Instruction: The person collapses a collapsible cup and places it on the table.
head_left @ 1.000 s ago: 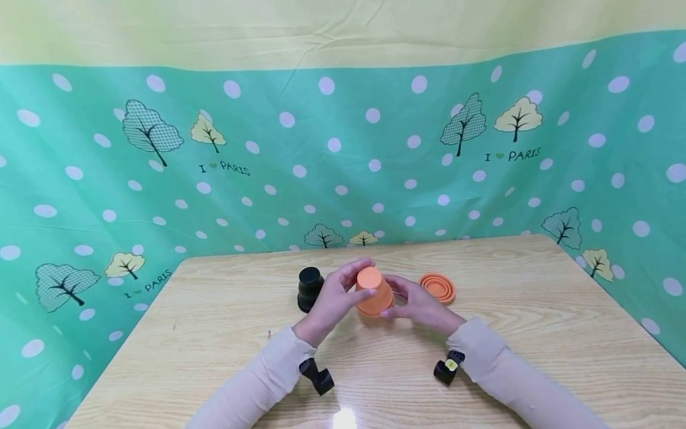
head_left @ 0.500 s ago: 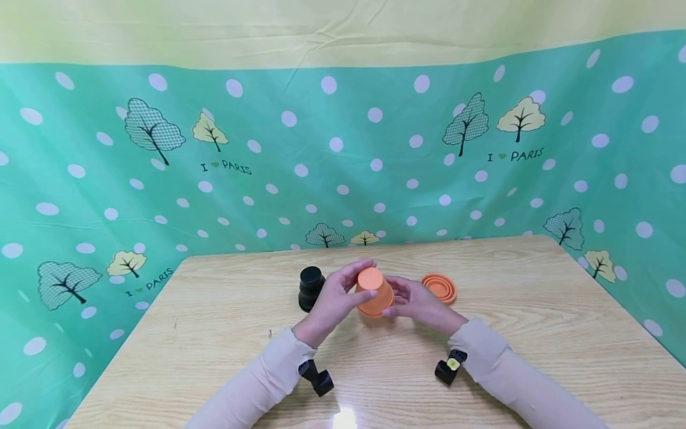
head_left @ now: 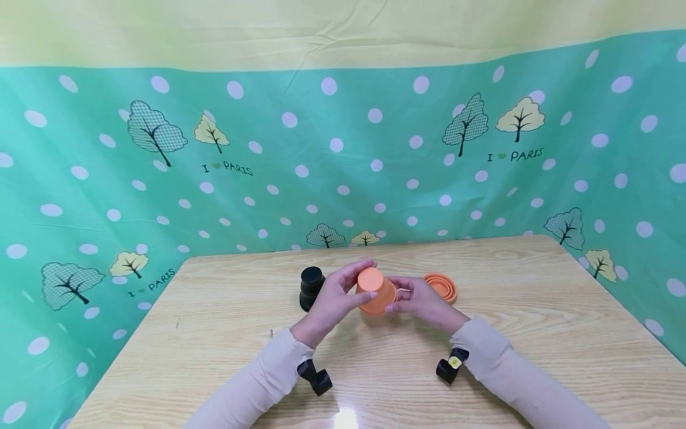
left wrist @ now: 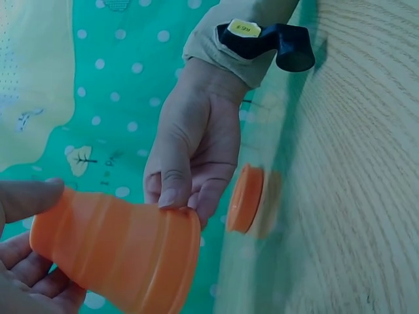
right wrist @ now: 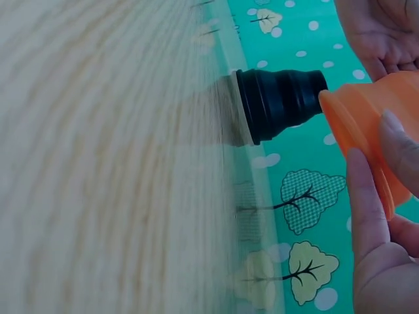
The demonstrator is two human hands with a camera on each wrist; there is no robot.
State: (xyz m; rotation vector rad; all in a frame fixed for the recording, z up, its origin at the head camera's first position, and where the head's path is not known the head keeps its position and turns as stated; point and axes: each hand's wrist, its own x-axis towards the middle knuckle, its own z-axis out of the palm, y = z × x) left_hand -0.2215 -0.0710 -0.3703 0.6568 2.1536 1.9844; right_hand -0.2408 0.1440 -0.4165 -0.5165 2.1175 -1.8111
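Orange cup (head_left: 380,302): upside down above the worktop (head_left: 187,333), apparently extended.
Hands: left hand (head_left: 333,296) grips its base, right hand (head_left: 423,302) pinches its rim.
Black cup (head_left: 311,289): extended too.
Folded cup (head_left: 443,286): seemingly left to do.

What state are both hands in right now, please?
Left hand: holding an orange cup near its narrow end.
Right hand: holding the same orange cup near its rim.

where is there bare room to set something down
A wide bare patch of table lies between the ringed orange disc and the right edge. Another, bar small marks, lies between the black cup and the left edge. The middle is crowded: the left hand and right hand hold the orange cup between those two.
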